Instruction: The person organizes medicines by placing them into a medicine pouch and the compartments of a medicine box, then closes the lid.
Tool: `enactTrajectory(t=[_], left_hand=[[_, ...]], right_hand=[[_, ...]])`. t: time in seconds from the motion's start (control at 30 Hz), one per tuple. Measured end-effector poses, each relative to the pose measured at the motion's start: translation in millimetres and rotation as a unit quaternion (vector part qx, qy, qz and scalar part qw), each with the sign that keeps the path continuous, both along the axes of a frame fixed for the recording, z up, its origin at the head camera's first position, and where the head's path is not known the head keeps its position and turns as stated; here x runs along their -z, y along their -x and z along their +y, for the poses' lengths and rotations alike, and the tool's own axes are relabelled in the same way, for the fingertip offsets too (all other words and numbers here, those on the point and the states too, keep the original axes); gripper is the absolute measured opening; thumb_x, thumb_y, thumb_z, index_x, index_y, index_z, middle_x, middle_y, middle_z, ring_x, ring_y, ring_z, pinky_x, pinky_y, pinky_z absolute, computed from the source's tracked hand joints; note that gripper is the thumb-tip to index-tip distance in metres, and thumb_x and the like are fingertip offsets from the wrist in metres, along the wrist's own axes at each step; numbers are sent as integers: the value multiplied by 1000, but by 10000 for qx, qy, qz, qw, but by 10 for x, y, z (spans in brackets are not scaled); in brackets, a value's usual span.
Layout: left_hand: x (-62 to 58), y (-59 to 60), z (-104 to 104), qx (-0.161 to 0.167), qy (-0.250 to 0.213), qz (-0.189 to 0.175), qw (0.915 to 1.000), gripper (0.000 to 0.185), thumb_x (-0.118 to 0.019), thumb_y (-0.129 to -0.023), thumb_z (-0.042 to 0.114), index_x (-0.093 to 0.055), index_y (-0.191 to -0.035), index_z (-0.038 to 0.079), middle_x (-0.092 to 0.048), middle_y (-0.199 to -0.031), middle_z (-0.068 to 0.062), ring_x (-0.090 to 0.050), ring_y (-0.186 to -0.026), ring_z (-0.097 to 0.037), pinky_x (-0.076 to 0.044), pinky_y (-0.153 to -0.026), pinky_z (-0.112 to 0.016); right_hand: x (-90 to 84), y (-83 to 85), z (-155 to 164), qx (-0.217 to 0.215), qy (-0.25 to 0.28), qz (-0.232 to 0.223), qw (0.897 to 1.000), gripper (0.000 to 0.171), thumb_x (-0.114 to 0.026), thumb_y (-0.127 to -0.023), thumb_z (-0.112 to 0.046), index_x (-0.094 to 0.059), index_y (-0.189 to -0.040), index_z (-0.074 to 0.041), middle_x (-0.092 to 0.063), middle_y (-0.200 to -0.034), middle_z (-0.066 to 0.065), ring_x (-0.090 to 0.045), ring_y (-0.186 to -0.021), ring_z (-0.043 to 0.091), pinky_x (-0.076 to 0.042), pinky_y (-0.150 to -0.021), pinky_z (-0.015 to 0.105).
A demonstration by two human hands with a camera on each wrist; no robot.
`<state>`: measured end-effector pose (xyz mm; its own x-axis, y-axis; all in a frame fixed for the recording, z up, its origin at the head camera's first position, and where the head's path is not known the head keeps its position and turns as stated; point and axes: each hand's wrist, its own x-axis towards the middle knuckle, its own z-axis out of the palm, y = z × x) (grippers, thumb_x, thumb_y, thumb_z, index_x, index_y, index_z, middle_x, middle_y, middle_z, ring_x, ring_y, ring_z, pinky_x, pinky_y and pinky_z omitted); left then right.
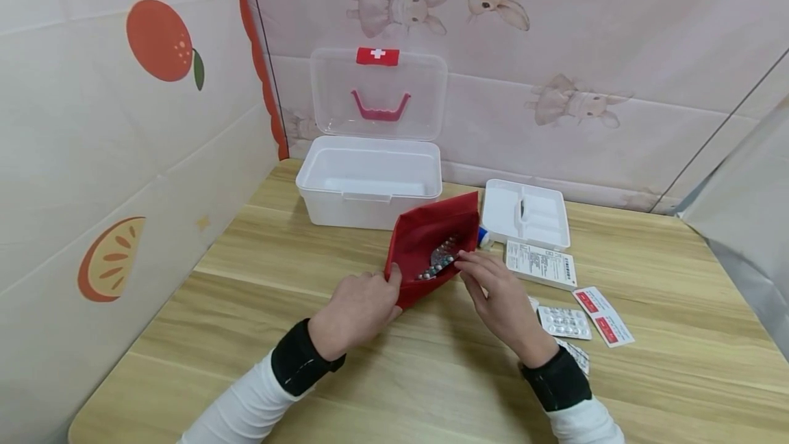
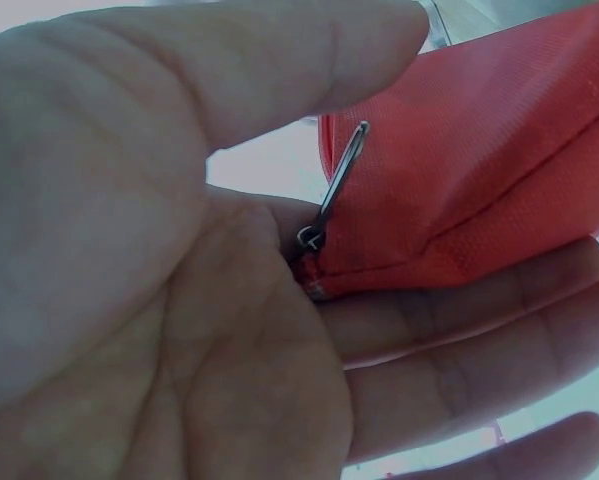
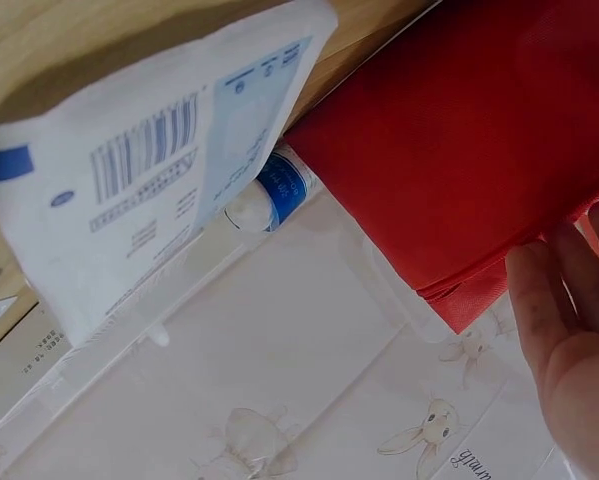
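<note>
A red fabric pouch [image 1: 431, 235] lies open on the wooden table [image 1: 382, 375], with silver blister packs [image 1: 439, 260] showing in its mouth. My left hand [image 1: 394, 278] pinches the pouch's left corner. In the left wrist view the thumb lies above and the fingers below the red pouch [image 2: 479, 160], beside its metal zipper pull [image 2: 331, 190]. My right hand [image 1: 464, 260] pinches the right edge of the mouth. In the right wrist view its fingers [image 3: 564, 300] lie against the red pouch [image 3: 459, 140].
A white first-aid box [image 1: 368, 187] with its clear lid [image 1: 379, 94] raised stands behind the pouch. To the right lie a white tray insert [image 1: 524, 214], a small blue-labelled bottle [image 3: 279, 190], a barcoded white packet [image 1: 541, 264], a blister pack [image 1: 564, 322] and red-white sachets [image 1: 604, 317].
</note>
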<state>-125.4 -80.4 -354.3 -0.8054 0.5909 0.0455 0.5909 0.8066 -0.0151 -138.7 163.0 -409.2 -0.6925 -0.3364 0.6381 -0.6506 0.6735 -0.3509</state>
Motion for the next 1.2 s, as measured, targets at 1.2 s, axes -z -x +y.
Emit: enactTrajectory(t=[1.2], left_hand=[[-30, -15, 3, -144, 98, -178, 9997, 60, -78, -86, 33, -59, -128, -5, -67, -85, -13, -61, -62, -18, -53, -50, -26]], right_hand=[[-481, -88, 819, 1095, -562, -1140, 9858, 25, -71, -87, 3, -63, -111, 5, -66, -104, 22, -65, -89, 35, -55, -71, 51]])
